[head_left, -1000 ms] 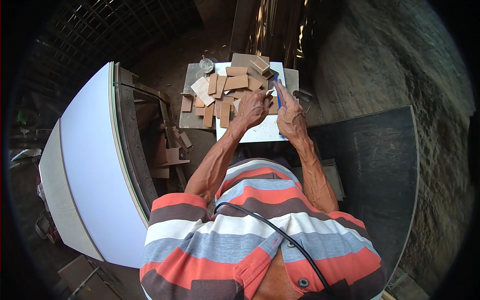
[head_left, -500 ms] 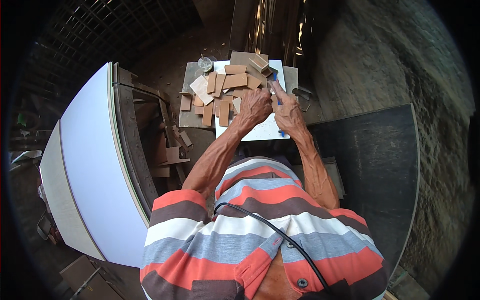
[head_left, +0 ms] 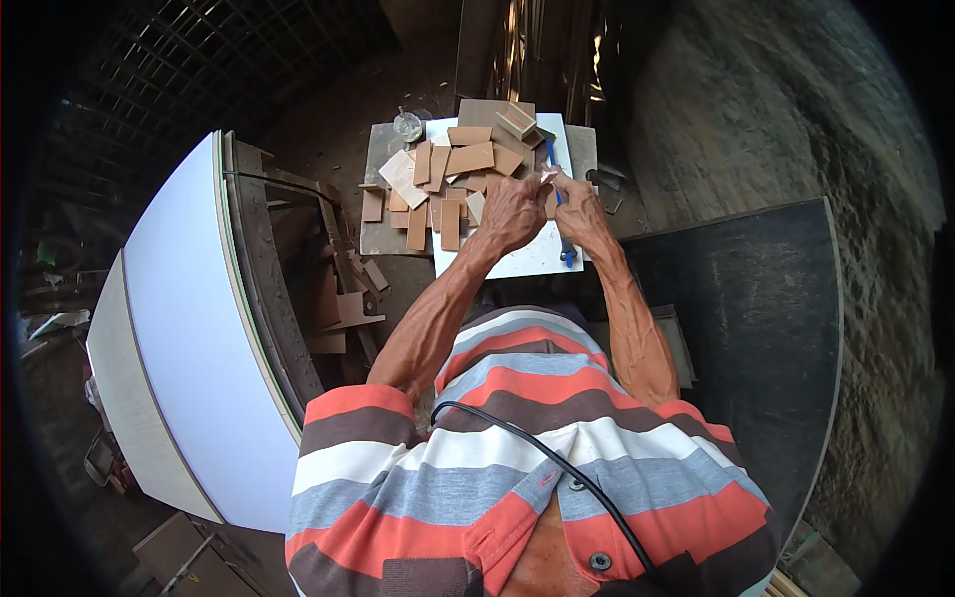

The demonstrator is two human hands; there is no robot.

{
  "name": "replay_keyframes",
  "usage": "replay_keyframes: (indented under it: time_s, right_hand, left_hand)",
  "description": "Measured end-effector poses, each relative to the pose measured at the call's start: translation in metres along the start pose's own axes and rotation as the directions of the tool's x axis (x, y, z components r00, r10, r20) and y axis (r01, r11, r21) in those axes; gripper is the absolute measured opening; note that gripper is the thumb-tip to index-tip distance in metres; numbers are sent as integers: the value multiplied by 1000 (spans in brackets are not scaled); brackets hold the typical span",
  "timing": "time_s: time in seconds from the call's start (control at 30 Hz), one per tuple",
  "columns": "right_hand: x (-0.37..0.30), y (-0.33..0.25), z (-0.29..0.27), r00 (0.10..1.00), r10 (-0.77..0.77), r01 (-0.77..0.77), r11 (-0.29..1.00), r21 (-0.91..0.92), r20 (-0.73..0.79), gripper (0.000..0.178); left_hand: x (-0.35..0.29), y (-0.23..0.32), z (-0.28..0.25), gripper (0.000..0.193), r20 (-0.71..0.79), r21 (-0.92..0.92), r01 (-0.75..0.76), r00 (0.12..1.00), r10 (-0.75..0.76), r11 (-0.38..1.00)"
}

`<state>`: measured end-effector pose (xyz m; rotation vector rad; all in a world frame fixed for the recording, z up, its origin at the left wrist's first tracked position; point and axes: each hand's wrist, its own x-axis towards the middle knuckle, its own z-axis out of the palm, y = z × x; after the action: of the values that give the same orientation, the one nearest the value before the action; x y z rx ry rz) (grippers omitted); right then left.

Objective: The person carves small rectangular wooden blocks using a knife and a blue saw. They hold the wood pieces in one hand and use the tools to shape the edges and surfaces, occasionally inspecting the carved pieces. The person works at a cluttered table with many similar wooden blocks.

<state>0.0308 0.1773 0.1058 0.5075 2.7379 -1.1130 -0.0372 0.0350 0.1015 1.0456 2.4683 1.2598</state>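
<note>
My left hand [head_left: 516, 214] is closed, its fingers curled inward over the white board [head_left: 505, 264]. Facing it, my right hand [head_left: 580, 212] is closed too, thumb and fingers drawn together. Between the fingertips shows a small pale bit, with something brown below it; both are too small and covered to name. A blue bar-like tool [head_left: 568, 253] lies along the right side of the board, partly under my right hand. To the left of my hands lie several flat brown wooden pieces [head_left: 469, 159], loosely heaped. A small box-like wooden piece [head_left: 516, 121] rests beyond them.
A clear cup [head_left: 407, 125] stands at the worktable's far left corner. A large white panel [head_left: 189, 328] leans on my left, with wood offcuts [head_left: 348, 310] beside it. To my right stands a dark board [head_left: 741, 328] by a rough wall [head_left: 875, 328]. A black cable [head_left: 537, 450] crosses my shirt.
My right hand's extended finger has drawn in, and its fingertips now meet those of my left hand. More of the blue tool shows. The whole view has shifted slightly.
</note>
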Motion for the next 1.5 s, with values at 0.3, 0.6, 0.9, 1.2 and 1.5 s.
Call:
replay_keyframes:
  time_s: [0.3,0.6,0.9,1.2,1.5]
  right_hand:
    - [-32,-1,11,910,-222,298,937,181,-349,73]
    - [-39,-13,14,891,-242,333,924,190,-384,63]
    - [-11,22,10,888,-316,277,948,-159,-334,64]
    - [-21,-3,19,847,-399,423,906,-7,-352,64]
    - [-16,2,19,828,-474,452,881,-143,-301,66]
  left_hand:
    - [-8,-4,-8,26,282,-642,419,908,-310,642]
    - [-6,-29,6,35,207,-539,424,904,-374,728]
    - [-12,-8,-2,34,185,-475,307,951,-248,824]
    - [-8,-4,10,28,-36,-153,225,972,-233,962]
    - [1,-7,1,23,124,-507,348,935,-333,788]
